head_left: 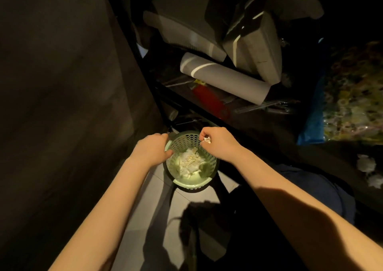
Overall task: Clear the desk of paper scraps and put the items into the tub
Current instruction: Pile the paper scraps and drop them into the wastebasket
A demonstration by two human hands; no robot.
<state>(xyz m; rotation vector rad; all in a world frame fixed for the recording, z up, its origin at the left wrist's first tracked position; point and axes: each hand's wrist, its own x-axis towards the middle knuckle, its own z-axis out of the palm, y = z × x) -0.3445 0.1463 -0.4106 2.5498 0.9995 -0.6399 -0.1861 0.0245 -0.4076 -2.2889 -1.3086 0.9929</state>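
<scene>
A pale green perforated basket (209,172) stands on the floor below me, with white paper scraps (191,162) piled inside. My left hand (152,148) grips the basket's left rim. My right hand (217,144) hovers over the right rim, fingers pinched on a small crumpled paper scrap (206,140). Both arms reach down from the bottom of the view.
The scene is dim. A dark desk side (62,94) fills the left. Behind the basket lies a shelf with a rolled grey sheet (223,76), a red object (209,99) and grey boxes (255,48). A blue bag (313,121) and crumpled white paper (366,165) sit right.
</scene>
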